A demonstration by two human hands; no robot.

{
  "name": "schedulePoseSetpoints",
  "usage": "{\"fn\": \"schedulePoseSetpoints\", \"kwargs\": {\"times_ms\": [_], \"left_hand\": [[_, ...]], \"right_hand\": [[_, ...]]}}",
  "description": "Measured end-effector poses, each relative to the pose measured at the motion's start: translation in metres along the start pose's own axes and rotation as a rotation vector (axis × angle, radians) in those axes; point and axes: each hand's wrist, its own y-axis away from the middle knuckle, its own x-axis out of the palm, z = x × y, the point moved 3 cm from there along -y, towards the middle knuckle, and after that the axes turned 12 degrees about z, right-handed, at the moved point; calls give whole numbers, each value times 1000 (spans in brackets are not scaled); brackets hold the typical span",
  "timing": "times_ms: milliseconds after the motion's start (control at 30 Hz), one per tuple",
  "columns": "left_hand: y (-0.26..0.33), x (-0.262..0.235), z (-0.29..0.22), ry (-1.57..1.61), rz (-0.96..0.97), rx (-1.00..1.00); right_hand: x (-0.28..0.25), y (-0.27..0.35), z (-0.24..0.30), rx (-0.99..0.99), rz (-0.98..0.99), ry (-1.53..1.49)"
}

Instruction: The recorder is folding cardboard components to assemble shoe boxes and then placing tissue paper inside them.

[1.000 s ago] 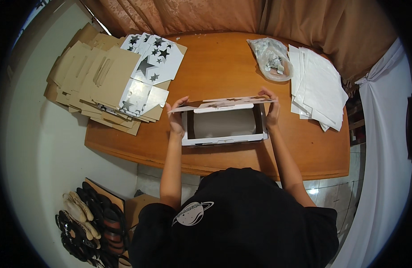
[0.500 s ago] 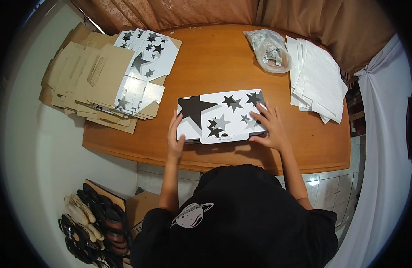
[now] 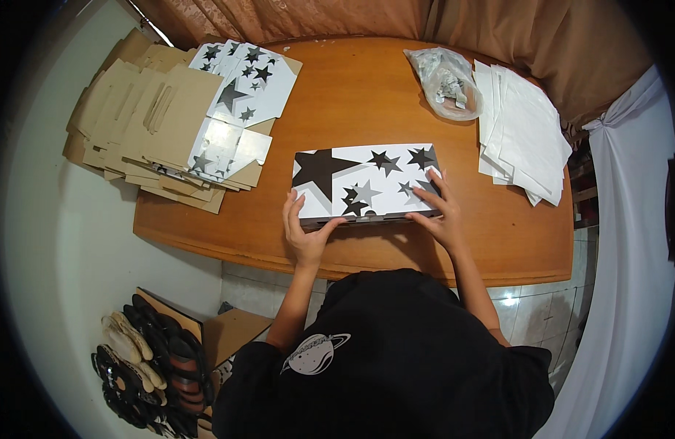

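Observation:
In front of me on the wooden table lies a white cardboard box [image 3: 385,192] printed with black and grey stars. Its lid is down, and the front flap no longer sticks out. My left hand [image 3: 306,233] grips the near left corner, thumb along the front edge and fingers at the left side. At the right end my right hand [image 3: 441,212] holds the box, fingers spread over the top and thumb against the front. What is inside the box is hidden.
At the left is a stack of flat, unfolded cardboard boxes [image 3: 169,117]. A clear plastic bag [image 3: 447,88] with small contents lies at the back right, beside white paper sheets [image 3: 524,135]. Several sandals [image 3: 151,366] are on the lower left, below the table [image 3: 337,95].
The front flap that hung out over the box's near edge is tucked in. My left hand has shifted from the left side to the near left corner, its thumb on the front.

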Motion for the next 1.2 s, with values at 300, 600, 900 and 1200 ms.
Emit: {"fn": "schedulePoseSetpoints", "kwargs": {"times_ms": [300, 600, 900, 1200], "left_hand": [[5, 6, 5, -32, 67, -153], [6, 7, -9, -288, 187, -195], [30, 29, -10, -504, 124, 263], [30, 39, -11, -392, 245, 113]], "right_hand": [[10, 4, -9, 28, -7, -86], [7, 2, -7, -55, -54, -28], [7, -1, -6, -92, -87, 12], [10, 1, -10, -55, -59, -40]]}}
